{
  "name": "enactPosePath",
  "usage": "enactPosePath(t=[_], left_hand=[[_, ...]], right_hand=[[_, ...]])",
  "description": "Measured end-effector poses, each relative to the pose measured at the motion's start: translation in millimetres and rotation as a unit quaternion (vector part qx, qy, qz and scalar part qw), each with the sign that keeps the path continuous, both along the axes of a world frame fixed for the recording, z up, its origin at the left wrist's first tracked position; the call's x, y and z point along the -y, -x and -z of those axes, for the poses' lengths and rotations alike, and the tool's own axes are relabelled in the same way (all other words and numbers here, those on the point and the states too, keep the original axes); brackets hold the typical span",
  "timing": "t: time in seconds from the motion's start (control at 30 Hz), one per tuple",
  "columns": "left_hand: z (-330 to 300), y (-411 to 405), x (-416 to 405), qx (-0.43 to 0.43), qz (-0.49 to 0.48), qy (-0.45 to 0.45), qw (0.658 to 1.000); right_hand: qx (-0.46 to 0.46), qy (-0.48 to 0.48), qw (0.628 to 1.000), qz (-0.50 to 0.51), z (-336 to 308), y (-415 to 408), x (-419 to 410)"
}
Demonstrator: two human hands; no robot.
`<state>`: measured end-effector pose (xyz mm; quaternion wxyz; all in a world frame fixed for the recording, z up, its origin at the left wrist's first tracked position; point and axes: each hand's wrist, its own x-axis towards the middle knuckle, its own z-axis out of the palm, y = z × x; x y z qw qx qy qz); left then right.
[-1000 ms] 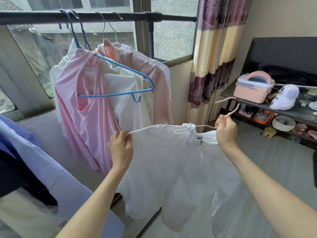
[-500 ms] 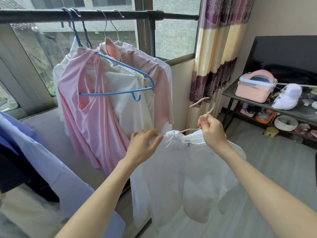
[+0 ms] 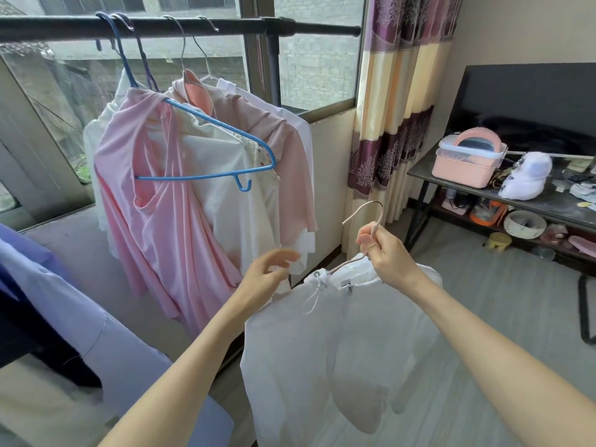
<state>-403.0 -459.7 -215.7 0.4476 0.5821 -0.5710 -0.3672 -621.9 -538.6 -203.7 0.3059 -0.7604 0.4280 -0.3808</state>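
Gripping hanger (image 3: 377, 222) with white garment (image 3: 306, 350)

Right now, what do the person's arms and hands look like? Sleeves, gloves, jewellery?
Left hand and right hand are bare: no gloves, rings or watch visible. Left forearm and right forearm are uncovered down to the frame edge, so no sleeve shows. Left fingers are blurred; fine detail unclear.
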Motion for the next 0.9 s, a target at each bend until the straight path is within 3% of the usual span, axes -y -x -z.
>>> enactPosePath(t=[0.1,0.23,0.4,0.47,0.57,0.77,0.9], left_hand=[[-4.1,2.3,8.8,0.094,0.139,-0.055,0.984],[6.0,12.0,17.1,0.29,0.242,-0.054,0.924],[13.2,12.9,14.7,0.295,0.192,-0.025,0.936],[10.1,12.2,12.2,0.322,0.208,-0.027,0.923],[6.2,19.0,8.0,0.415,0.258,-0.003,0.872],[15.1,15.2,12.5,0.63,0.279,0.016,0.725],[2.0,13.3,22.3,0.659,0.212,0.125,0.711]], right_hand=[[0.006,-0.008,0.999,-0.043,-4.1,1.7,-1.6],[0.005,-0.021,0.998,-0.059,-18.2,4.9,0.3],[-0.113,-0.026,0.993,0.009,-23.6,16.7,9.0],[-0.131,-0.042,0.99,0.033,-19.6,21.9,10.1],[-0.089,-0.046,0.994,0.041,-11.2,27.6,12.3],[-0.094,-0.023,0.994,0.047,-15.6,40.1,10.8],[-0.173,-0.06,0.983,-0.013,-12.5,51.3,8.5]])
